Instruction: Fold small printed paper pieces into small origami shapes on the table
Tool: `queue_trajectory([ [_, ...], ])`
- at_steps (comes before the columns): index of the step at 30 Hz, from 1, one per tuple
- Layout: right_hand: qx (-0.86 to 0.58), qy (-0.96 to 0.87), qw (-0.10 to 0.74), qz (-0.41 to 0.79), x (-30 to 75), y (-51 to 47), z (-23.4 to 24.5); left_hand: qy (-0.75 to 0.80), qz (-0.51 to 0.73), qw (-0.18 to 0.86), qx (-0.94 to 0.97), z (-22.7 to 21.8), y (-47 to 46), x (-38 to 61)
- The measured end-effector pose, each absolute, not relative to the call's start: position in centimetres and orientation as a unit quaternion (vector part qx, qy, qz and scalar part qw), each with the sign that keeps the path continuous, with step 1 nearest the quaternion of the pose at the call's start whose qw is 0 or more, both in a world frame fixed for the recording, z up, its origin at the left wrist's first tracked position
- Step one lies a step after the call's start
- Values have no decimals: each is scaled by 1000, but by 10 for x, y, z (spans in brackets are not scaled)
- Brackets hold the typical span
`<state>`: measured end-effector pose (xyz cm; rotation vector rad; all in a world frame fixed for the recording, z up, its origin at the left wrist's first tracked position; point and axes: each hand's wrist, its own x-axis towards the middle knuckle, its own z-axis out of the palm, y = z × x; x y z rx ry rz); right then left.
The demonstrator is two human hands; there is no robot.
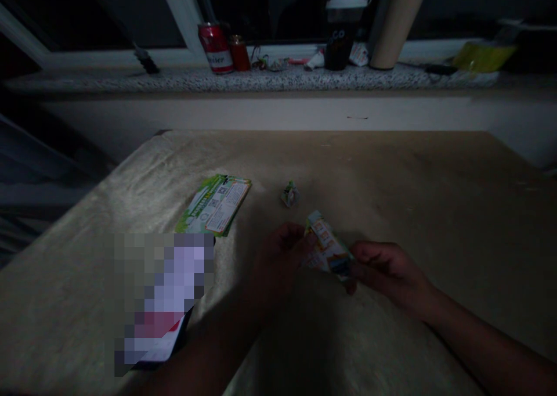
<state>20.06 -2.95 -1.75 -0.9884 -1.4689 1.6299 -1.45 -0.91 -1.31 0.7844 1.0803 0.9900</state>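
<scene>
1. Nearest us, at the lower left, a phone lies slantwise with its screen lit; most of it is pixelated, so we cannot read it.
2. Just right of it, our left hand has its thumb and fingers closed on the left side of a folded paper. Shadow covers much of this hand.
3. Our right hand pinches the lower right end of the same paper between thumb and fingers. The paper is held in front of us, between both hands, tilted down to the right; we see white, orange and green print and a dark blue patch.
4. Beyond the phone, left of our hands, lies a stack of leaflets, green and white, slightly fanned. Whether it touches the phone we cannot tell.
5. A little past the held paper, a small folded piece of printed paper sits apart on the beige tabletop.
6. Behind the table's far edge runs a pale wall, topped by a speckled sill.
7. On that sill we see, left to right, a red can, an orange-red jar beside it, a dark cup and a leaning tan tube.
8. Farthest stands the dark window.
</scene>
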Motion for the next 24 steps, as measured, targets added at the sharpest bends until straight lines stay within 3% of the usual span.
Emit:
queue_trajectory([
  [6, -369, -563, 353, 650, 202, -27, -19, 408, 344, 753, 386, -17, -15, -11],
  [9, -354, -536, 415, 644, 202, -29, -18, 382, 333, 766, 395, -18, -17, -10],
  [12, -359, -594, 482, 534, 204, -33, -16, 381, 360, 761, 382, -19, -16, -11],
  [17, -331, -771, 448, 310, 203, -32, -12, 408, 358, 752, 373, -21, -15, -12],
  [24, -321, -747, 471, 343, 197, -29, -8, 397, 363, 743, 398, -18, -16, -11],
])
